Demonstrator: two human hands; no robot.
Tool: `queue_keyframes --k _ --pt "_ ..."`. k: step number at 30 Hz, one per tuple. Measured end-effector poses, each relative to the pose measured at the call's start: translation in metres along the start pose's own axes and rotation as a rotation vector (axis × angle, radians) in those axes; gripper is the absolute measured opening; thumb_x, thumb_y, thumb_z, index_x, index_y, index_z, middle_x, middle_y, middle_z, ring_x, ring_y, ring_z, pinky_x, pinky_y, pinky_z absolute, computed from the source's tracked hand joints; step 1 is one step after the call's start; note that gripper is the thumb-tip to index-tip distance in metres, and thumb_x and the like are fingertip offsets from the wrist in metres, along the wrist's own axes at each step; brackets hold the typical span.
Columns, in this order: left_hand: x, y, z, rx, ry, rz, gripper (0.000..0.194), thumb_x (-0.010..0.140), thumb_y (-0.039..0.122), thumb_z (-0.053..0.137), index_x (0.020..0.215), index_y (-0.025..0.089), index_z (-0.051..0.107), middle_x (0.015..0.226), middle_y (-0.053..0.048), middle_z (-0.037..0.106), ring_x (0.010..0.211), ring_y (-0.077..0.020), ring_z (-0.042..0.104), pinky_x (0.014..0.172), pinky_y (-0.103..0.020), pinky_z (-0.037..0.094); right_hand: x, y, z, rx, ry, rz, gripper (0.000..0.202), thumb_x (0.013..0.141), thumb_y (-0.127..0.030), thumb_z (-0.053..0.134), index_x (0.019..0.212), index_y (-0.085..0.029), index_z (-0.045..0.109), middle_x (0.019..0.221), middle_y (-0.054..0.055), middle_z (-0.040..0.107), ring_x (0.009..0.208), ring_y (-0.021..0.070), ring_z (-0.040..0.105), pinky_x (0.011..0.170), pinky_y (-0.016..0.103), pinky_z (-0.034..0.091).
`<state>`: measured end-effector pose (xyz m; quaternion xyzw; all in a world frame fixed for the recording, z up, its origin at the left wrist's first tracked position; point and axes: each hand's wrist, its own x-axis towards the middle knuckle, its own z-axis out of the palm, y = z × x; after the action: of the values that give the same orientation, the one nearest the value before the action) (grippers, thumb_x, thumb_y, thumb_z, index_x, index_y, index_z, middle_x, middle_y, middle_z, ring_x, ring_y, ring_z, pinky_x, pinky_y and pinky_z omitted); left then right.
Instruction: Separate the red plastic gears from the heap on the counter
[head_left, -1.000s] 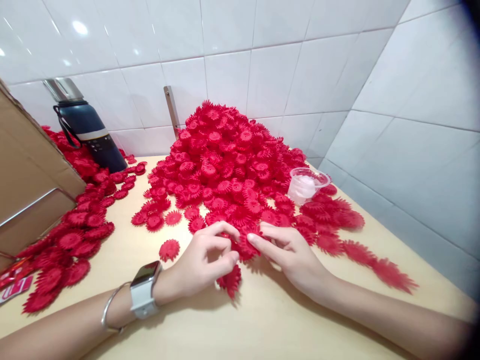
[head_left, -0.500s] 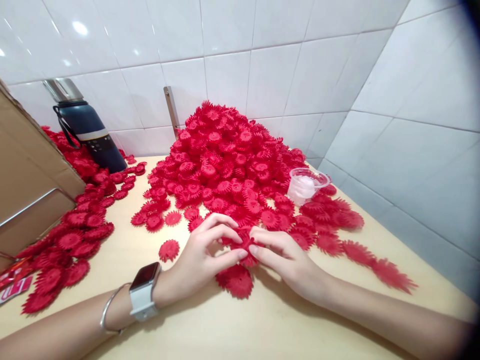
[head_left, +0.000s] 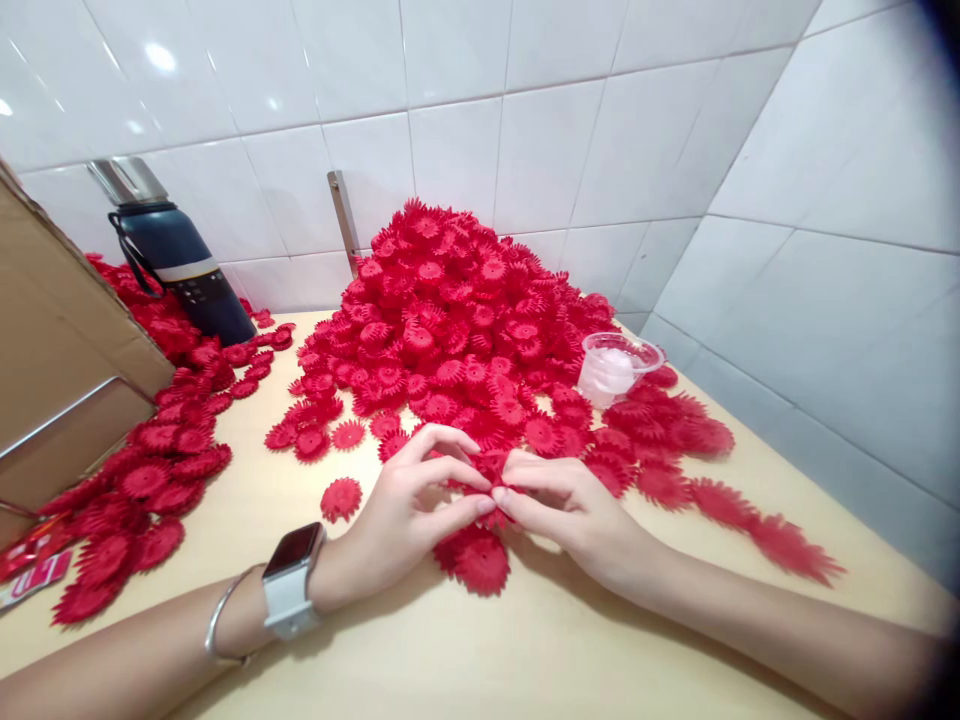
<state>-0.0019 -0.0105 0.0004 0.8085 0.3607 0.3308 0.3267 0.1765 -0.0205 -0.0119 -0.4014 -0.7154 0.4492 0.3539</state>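
Note:
My left hand (head_left: 416, 500) and my right hand (head_left: 566, 500) meet over the tabletop, thumbs and fingertips pinched together. Between them is a red fringed flower piece (head_left: 492, 466), mostly covered by the fingers. Just below, a few more red flower pieces (head_left: 481, 562) lie overlapped on the table. One single red piece (head_left: 341, 498) rests left of my left hand. Behind both hands rises a large heap of red flower pieces (head_left: 450, 310).
A clear plastic cup (head_left: 616, 370) with something white inside stands right of the heap. At left are a dark blue bottle (head_left: 191, 270), a cardboard box (head_left: 67, 340) and more red pieces (head_left: 142, 480). White tiled walls (head_left: 555, 150) border the wooden table (head_left: 570, 660).
My fingertips have drawn closer together over the flower piece, with the right thumb and fingers shifted slightly left. The view has moved very slightly; the other things lie as before.

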Motion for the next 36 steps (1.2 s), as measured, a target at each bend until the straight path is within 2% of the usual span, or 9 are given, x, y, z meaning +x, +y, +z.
queue_keyframes --k 8,13,19,23,28,32,36 --pt "0.0008 0.0015 -0.0012 0.001 -0.028 0.008 0.009 0.08 0.018 0.057 0.077 0.016 0.065 0.1 -0.005 0.049 0.095 -0.014 0.05 0.087 -0.023 0.039 -0.0001 0.0016 -0.0014 0.02 0.009 0.012 0.038 0.082 -0.026 0.048 0.048 -0.017 0.036 0.054 -0.004 0.034 0.054 0.0102 0.033 0.051 0.025 0.025" --pt "0.0006 0.0035 -0.0011 -0.006 -0.064 0.024 0.009 0.081 0.016 0.055 0.077 0.016 0.063 0.101 -0.005 0.048 0.096 -0.0147 0.05 0.087 -0.023 0.04 -0.0001 0.0017 -0.0011 0.054 -0.047 0.015 0.035 0.082 -0.028 0.048 0.05 -0.017 0.039 0.056 -0.003 0.038 0.054 0.01 0.036 0.051 0.025 0.028" --pt "0.0013 0.0023 -0.0012 -0.028 -0.031 -0.029 0.011 0.084 0.017 0.05 0.076 0.018 0.058 0.103 -0.004 0.046 0.099 -0.0153 0.048 0.092 -0.026 0.038 -0.0021 0.0048 -0.0005 0.203 -0.033 -0.002 0.032 0.088 -0.025 0.033 0.058 -0.017 0.042 0.062 0.0 0.046 0.062 0.0138 0.045 0.06 0.027 0.037" --pt "0.001 0.0029 -0.0014 -0.073 -0.042 -0.064 0.014 0.086 0.019 0.047 0.075 0.019 0.057 0.104 -0.004 0.046 0.1 -0.0163 0.048 0.092 -0.028 0.039 -0.0025 0.0017 -0.0001 0.087 -0.034 -0.005 0.023 0.082 -0.021 0.041 0.06 -0.018 0.044 0.065 0.0 0.048 0.065 0.0142 0.045 0.06 0.026 0.037" --pt "0.0015 0.0045 -0.0016 -0.073 -0.067 -0.045 0.014 0.086 0.018 0.045 0.078 0.019 0.056 0.103 -0.004 0.046 0.098 -0.0155 0.049 0.09 -0.027 0.04 -0.0022 -0.0029 0.0021 -0.067 -0.026 -0.017 0.028 0.084 -0.026 0.044 0.058 -0.019 0.036 0.062 -0.002 0.042 0.06 0.0123 0.041 0.056 0.025 0.033" --pt "0.001 0.0061 -0.0011 -0.02 -0.096 -0.012 0.013 0.085 0.013 0.045 0.077 0.019 0.055 0.103 -0.004 0.045 0.097 -0.0145 0.048 0.089 -0.025 0.039 -0.0022 -0.0027 0.0029 -0.132 -0.037 -0.102 0.027 0.086 -0.021 0.039 0.059 -0.019 0.036 0.063 -0.002 0.044 0.06 0.0119 0.04 0.057 0.025 0.033" --pt "-0.001 0.0077 0.0015 0.08 -0.041 -0.007 0.014 0.084 0.011 0.044 0.075 0.019 0.051 0.104 -0.004 0.043 0.099 -0.0156 0.047 0.09 -0.027 0.038 -0.0032 -0.0022 0.0026 -0.162 0.004 -0.088 0.03 0.083 -0.018 0.039 0.054 -0.018 0.033 0.057 -0.002 0.041 0.056 0.0113 0.038 0.053 0.025 0.03"
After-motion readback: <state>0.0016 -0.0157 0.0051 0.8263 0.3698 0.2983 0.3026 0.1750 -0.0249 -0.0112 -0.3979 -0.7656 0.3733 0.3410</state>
